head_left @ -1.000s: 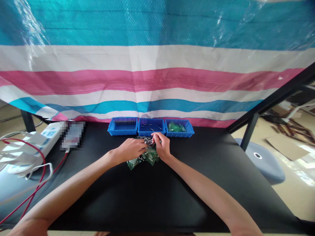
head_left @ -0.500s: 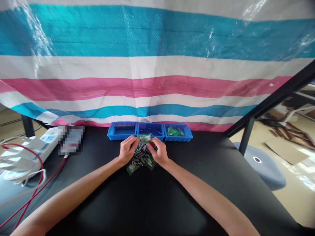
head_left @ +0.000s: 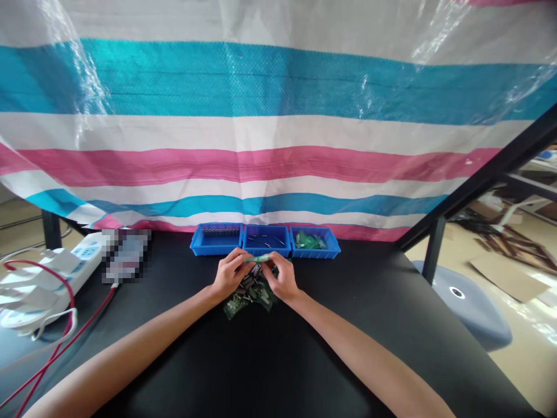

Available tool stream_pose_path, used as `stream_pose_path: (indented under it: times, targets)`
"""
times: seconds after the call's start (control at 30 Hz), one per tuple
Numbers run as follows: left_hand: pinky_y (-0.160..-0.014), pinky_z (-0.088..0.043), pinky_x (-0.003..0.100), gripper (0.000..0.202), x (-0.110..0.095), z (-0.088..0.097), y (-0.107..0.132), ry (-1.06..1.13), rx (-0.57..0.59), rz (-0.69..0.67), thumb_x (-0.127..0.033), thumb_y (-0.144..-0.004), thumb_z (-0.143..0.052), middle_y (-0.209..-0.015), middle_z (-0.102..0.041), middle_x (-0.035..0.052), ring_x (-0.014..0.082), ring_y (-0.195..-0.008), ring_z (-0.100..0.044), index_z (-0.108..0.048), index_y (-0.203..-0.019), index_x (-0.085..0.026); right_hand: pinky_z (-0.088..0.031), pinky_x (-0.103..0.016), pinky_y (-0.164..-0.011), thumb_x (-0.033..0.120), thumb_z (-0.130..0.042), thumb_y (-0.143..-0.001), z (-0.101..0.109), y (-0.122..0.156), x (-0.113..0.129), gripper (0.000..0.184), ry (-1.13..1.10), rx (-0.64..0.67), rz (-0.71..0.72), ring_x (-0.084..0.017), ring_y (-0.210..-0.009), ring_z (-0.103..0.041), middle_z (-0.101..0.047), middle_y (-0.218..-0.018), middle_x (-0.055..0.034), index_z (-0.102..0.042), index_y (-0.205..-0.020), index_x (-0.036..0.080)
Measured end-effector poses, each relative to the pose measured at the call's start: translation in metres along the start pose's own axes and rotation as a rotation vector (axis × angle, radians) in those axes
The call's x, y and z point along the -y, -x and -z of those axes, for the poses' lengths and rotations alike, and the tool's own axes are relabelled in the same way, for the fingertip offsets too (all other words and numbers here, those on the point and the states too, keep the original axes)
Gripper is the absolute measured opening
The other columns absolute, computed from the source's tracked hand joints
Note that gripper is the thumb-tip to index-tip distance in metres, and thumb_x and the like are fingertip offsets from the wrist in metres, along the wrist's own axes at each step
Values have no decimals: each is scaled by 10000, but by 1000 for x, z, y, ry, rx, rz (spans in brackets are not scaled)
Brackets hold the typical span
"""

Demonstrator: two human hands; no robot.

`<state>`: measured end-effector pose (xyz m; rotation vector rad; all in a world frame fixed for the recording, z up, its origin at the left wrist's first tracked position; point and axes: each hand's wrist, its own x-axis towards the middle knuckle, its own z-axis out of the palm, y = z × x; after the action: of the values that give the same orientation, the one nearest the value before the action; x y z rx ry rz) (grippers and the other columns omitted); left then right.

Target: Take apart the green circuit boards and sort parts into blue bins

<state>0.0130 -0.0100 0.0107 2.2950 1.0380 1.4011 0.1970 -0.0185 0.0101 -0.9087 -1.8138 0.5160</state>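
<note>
Between my two hands is a small green-tinted plastic bag (head_left: 260, 259), pinched at its ends. My left hand (head_left: 230, 273) closes on its left end and my right hand (head_left: 282, 276) on its right end. Below them lies a pile of small metal parts (head_left: 249, 283), mixed with more green-tinted bags (head_left: 235, 305); my fingers hide part of it. Just behind stand three blue bins in a row. The left bin (head_left: 216, 249) holds a line of small dark parts, the middle bin (head_left: 278, 252) a few thin metal pieces, and the right bin (head_left: 315, 253) crumpled green plastic bags.
A white power strip (head_left: 82, 251) with plugs and red cables (head_left: 93, 313) lies at the left, beside a pixelated device (head_left: 126, 255). A striped sheet (head_left: 261, 162) hangs behind the black table (head_left: 243, 360). Past the right edge stands a grey stool (head_left: 470, 307).
The bag between my hands has tilted and now looks narrower, seen more edge-on. My fingers have drawn in around it. The whole view has shifted slightly, with the bins lower in the picture.
</note>
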Motion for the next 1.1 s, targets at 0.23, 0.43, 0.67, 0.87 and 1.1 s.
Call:
stream_pose_path:
  times: [0.23,0.43,0.67,0.87,1.1]
  targets:
    - [-673,-483,240,162,5,-3,1,-56,-45,-2,-253,-898,-564,-850,-617,63,128,-722,-581,-629,-790,-152,-457,-271,-677,230,-493,-913,1,-1,3,101,10,4,5,-160,-706,-551,-559,-773,-32,-556,-840,198]
    - [-689,-490,242,139,5,-1,0,-26,2,14,-270,-899,-560,-882,-618,66,138,-768,-589,-623,-870,-149,-447,-268,-659,244,-489,-921,0,-1,1,143,50,-10,10,-159,-686,-538,-546,-743,-28,-547,-798,199]
    - [-751,-498,259,164,1,0,-2,36,4,42,-275,-919,-527,-889,-629,67,148,-814,-602,-635,-935,-153,-449,-272,-651,242,-500,-924,-2,1,0,173,66,-6,12,-157,-678,-538,-554,-732,-29,-571,-773,198]
    - [-655,-460,241,261,2,0,-4,18,2,75,-317,-936,-493,-753,-584,37,122,-681,-533,-620,-779,-153,-423,-268,-611,276,-484,-938,-3,2,-2,290,131,-3,25,-149,-623,-501,-501,-656,-12,-523,-660,205]
    - [-578,-410,218,207,1,-1,-3,-28,49,87,-342,-893,-565,-709,-523,1,103,-612,-464,-584,-811,-152,-417,-264,-601,280,-475,-943,-4,2,-3,310,121,-27,11,-147,-608,-486,-487,-648,-13,-497,-642,208]
